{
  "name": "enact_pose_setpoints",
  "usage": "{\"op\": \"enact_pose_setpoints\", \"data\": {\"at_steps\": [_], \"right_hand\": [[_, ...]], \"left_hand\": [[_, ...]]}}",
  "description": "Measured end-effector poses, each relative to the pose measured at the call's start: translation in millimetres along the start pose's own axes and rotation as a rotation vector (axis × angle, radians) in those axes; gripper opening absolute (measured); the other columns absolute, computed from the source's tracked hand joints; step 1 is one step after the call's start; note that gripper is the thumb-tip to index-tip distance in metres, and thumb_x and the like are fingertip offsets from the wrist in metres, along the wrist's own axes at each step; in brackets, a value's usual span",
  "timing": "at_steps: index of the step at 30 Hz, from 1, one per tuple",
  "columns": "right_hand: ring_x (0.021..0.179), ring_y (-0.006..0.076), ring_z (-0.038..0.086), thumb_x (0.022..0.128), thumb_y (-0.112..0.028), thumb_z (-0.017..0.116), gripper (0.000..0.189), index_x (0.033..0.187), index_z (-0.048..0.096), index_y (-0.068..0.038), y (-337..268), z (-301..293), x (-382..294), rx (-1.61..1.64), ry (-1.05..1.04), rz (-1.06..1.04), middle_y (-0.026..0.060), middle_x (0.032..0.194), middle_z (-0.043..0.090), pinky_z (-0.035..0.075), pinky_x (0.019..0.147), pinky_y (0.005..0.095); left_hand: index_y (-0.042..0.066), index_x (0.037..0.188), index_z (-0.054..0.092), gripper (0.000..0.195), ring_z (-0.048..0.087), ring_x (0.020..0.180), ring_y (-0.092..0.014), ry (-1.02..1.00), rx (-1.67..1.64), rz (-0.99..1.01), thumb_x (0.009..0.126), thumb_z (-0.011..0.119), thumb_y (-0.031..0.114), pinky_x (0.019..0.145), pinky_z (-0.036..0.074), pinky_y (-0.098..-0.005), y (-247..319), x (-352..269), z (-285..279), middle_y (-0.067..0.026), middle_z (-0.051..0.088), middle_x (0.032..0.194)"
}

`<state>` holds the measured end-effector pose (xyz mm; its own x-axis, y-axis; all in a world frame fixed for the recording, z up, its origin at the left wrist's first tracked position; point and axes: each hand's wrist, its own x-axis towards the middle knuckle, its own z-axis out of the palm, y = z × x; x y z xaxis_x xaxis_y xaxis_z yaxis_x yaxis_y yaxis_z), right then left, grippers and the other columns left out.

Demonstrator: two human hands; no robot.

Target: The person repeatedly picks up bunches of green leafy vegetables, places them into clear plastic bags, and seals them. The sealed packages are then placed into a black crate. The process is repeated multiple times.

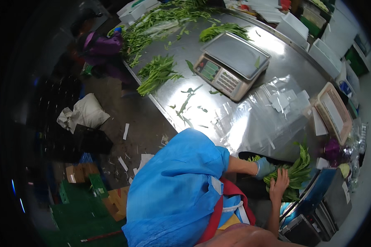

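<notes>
At the lower right, a bunch of leafy green vegetables [298,173] lies across my hands, its stems to the left and leaves to the right. My left hand [265,168], in a thin blue-green glove, grips the stems. Bare, my right hand [279,185] is closed over the leafy part, its fingers laid across it. A dark opening or container sits beneath the bunch. Just beyond, clear plastic bags [262,123] are spread on the metal table [160,106]. A digital weighing scale [232,66] stands farther back, a loose leaf on its pan.
Another bunch of greens [157,72] lies by the table's left edge, and one [224,31] behind the scale. A large pile of greens [160,18] covers the far end, where a person in purple [102,46] stands. A plastic basket [334,112] and foam boxes [326,57] line the right.
</notes>
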<state>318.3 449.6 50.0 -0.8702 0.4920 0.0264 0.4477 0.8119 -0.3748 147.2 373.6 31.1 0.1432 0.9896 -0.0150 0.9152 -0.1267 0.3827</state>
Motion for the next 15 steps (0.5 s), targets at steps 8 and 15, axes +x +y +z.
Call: {"op": "enact_pose_setpoints", "data": {"at_steps": [8, 15], "right_hand": [[0.113, 0.0306, 0.044, 0.089, -0.042, 0.042, 0.046, 0.12, 0.051, -0.009, 36, 18, 89, 0.009, -0.351, 0.092, 0.0132, 0.116, 0.052, 0.029, 0.095, 0.0474], [0.112, 0.0273, 0.043, 0.086, -0.037, 0.05, 0.045, 0.118, 0.05, -0.005, 14, -3, 61, 0.071, -0.041, 0.003, 0.0134, 0.117, 0.049, 0.027, 0.093, 0.0399]], "left_hand": [[-0.002, 0.117, 0.048, 0.086, 0.053, 0.102, -0.034, -0.218, -0.368, -0.121, 0.052, 0.076, 0.047, 0.086, 0.043, -0.0381, -40, 6, -45, -0.0209, 0.055, 0.109], [0.004, 0.113, 0.055, 0.052, 0.052, 0.104, -0.034, 0.44, -0.306, -0.34, 0.074, 0.062, 0.038, 0.088, 0.041, -0.0407, -66, -5, -56, -0.0178, 0.054, 0.115]]}}
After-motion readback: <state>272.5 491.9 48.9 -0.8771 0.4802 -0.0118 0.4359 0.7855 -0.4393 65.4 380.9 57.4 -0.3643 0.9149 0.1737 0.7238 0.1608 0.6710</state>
